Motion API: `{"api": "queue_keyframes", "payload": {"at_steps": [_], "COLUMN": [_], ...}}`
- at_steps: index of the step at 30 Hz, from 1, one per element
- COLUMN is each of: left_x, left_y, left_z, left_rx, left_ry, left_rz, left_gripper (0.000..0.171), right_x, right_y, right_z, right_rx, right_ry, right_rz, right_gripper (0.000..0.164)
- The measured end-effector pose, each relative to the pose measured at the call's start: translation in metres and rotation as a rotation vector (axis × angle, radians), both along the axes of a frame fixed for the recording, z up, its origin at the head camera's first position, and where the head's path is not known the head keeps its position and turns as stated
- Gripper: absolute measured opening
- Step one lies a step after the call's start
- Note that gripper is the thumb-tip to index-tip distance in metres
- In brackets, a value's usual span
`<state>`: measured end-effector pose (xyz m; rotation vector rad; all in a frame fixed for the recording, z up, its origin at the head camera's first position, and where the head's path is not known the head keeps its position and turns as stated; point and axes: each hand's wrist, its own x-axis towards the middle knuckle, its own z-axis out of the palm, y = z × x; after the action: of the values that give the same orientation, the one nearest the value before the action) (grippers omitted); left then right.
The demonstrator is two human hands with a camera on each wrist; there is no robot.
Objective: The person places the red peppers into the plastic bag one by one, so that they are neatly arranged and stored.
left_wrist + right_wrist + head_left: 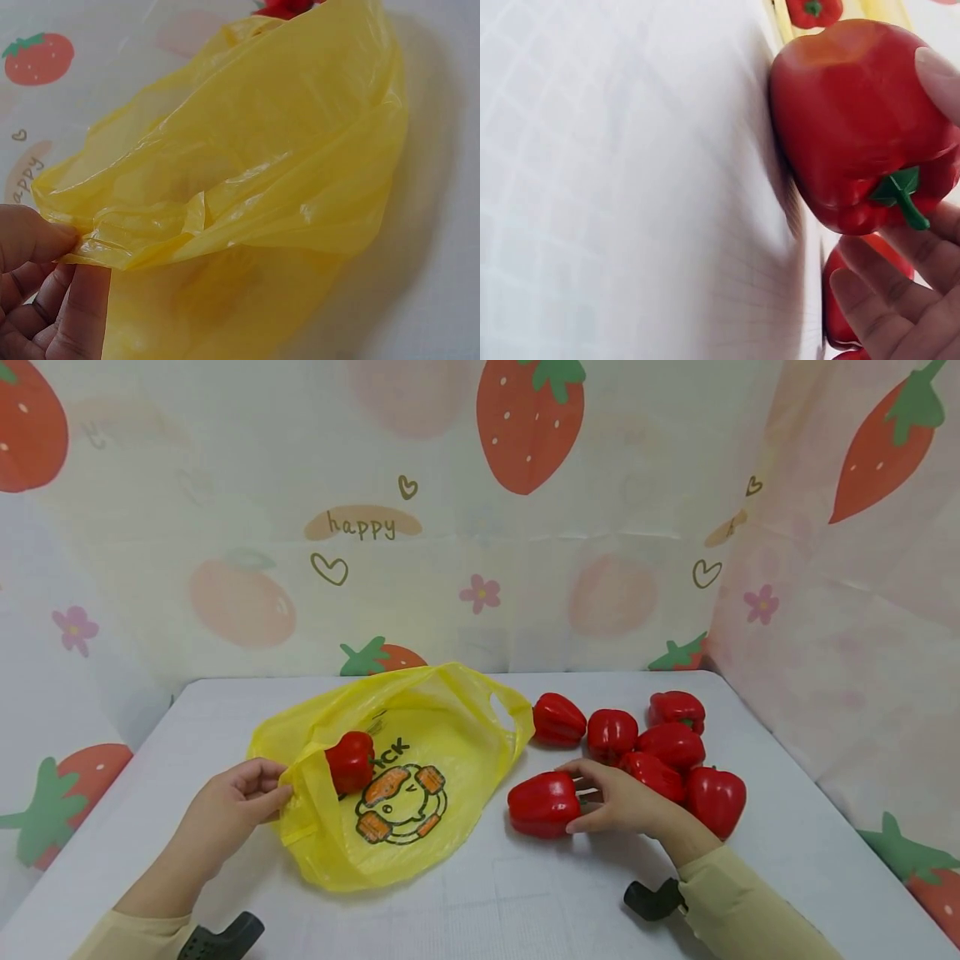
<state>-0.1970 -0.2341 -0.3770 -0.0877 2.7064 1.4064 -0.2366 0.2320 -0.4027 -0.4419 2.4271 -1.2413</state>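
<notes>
L hand (228,810) pinches thin yellow printed plastic bag (461,760) at left edge; R hand (624,799) pinches glossy rounded red bell pepper (542,804) on white table (525,902), right of bag. Prob slippery, so best wrap sides firmly & hold bag edge up

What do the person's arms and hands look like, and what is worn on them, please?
The plain, pale yellowish-beige fabric sleeves each have a rounded black fitting near the end. The left hand and right hand are bare, ungloved.
</notes>
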Motion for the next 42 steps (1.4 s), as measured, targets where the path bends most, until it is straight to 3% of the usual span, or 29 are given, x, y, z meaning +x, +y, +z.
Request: {"api": "queue_keyframes", "payload": {"at_steps": [6,23,42], "left_x": [0.0,0.002,0.0], "left_y": [0.0,0.0,0.001], "left_z": [-0.001,0.0,0.002], "left_rx": [0.004,0.006,0.007], "left_ry": [-0.003,0.012,0.017], "left_rz": [0.004,0.002,-0.002], "left_gripper": [0.04,0.039,0.04], "right_x": [-0.001,0.002,-0.004], "right_y": [0.0,-0.001,-0.004], "right_z": [-0.003,-0.005,0.007], "right_rx": [-0.038,-0.051,-0.075], "right_ry": [-0.006,-0.016,0.036], "right_rz": [0.022,-0.02,-0.065], "right_gripper": [0.078,0.076,0.078]}}
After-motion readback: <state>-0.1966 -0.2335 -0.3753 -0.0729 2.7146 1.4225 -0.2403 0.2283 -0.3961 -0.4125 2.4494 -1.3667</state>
